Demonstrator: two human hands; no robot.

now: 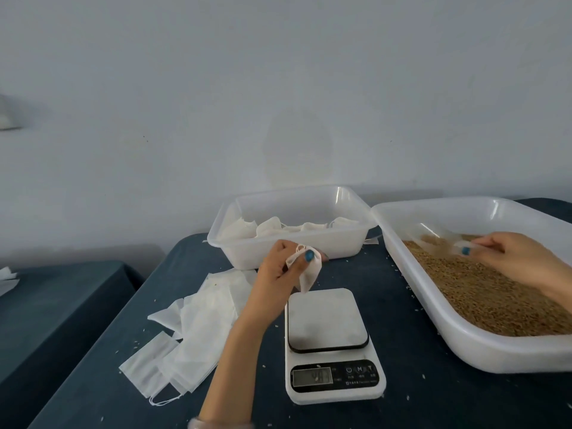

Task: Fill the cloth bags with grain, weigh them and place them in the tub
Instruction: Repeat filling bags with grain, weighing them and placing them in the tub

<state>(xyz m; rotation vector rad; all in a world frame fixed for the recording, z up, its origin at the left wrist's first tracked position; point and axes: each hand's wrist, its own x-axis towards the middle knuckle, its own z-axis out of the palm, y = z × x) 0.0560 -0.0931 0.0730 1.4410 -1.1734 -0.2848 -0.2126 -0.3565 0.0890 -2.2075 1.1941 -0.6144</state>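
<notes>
The task is judged to be partly done, with much of it left. A few white bags [278, 226] can be seen lying in the clear tub [278, 247] at the back of the desk [418, 397]. Whether they hold grain cannot be told from here, though their place suggests finished pieces. To the left of the scale [328, 320], a loose pile of flat, empty bags [198, 329] is spread on the desk, so many fillings are judged to remain. One cloth bag [306, 274] is pinched at its gathered top by the left hand [278, 267], thumb and fingers curled round the cloth. It is held above the far edge of the scale and just in front of the tub, and it hangs slack and looks little filled, if at all. The right hand [507, 255] is closed on the handle of a clear scoop [442, 239], which is held low over the grain [483, 292] in the large white tray [433, 311] on the right. Nothing lies on the scale's platform, and its display [312, 376] is too blurred to be read. The step in hand is therefore taken to be the filling of this bag, with its weighing and its placing in the tub not yet done.
</notes>
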